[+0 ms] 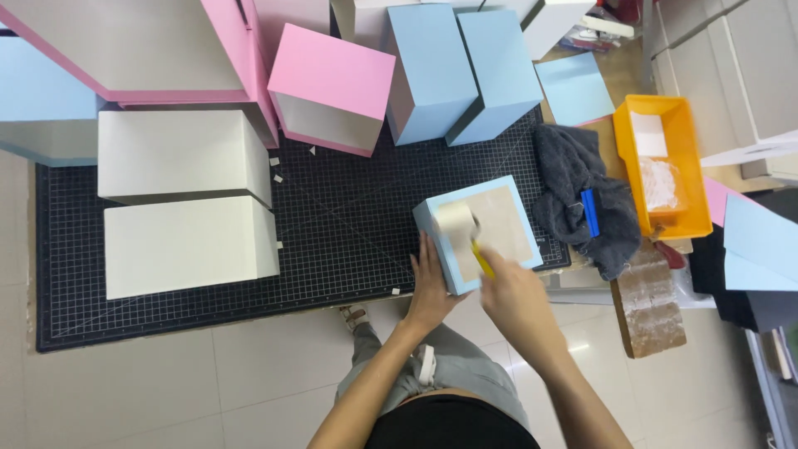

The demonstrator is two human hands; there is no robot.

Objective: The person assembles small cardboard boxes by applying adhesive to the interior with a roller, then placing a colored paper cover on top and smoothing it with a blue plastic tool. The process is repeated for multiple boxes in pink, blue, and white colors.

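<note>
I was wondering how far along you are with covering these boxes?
Done, it seems: white boxes, a pink box and blue boxes stand covered around the cutting mat. In hand: the left hand steadies a light blue box while the right hand runs a small roller over its brown panel. Left: that bare panel; further pieces cannot be told.
</note>
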